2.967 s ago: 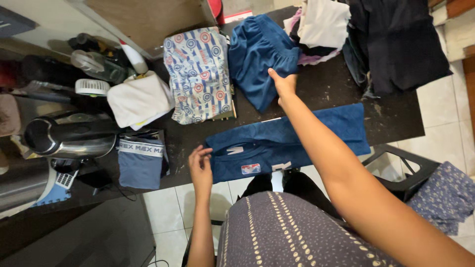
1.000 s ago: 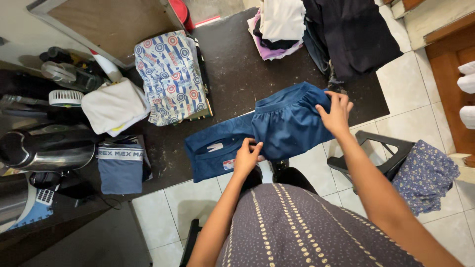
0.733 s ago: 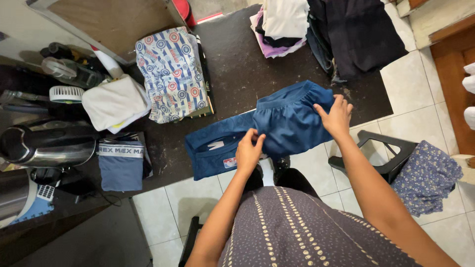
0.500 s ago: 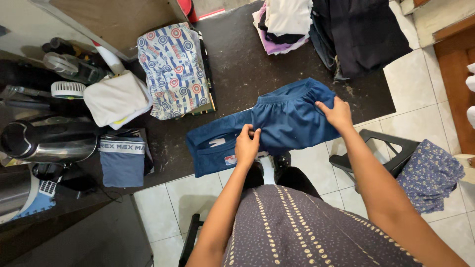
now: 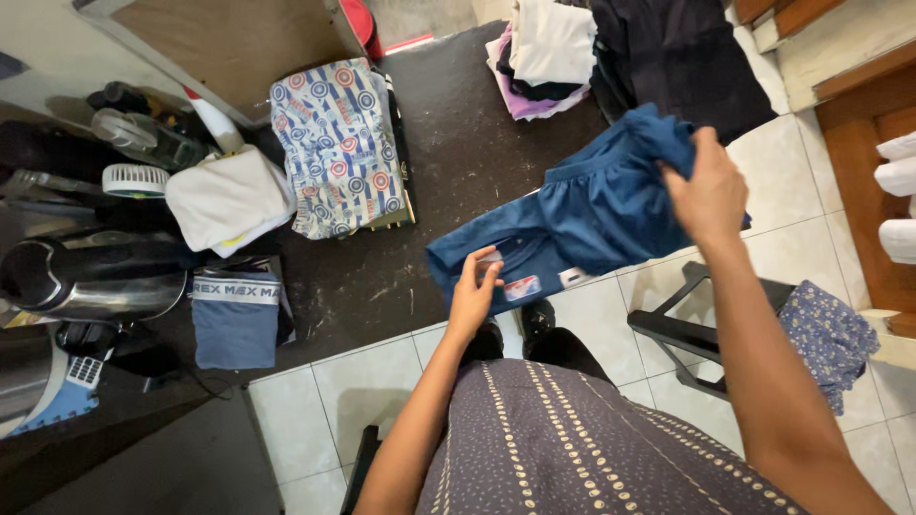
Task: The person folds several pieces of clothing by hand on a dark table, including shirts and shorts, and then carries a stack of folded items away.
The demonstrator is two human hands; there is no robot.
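While the right hand [image 5: 708, 191] pinches the raised waistband end of the folded dark-blue fabric garments [image 5: 592, 215] and the left hand [image 5: 472, 291] lightly grips their lower end over the black table's [image 5: 458, 143] edge, the unsupported bundle risks unfolding or slipping floorward.

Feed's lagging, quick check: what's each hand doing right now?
Left hand: fingers pinching the near edge of the blue garments.
Right hand: closed on the blue garments' far end, lifted.
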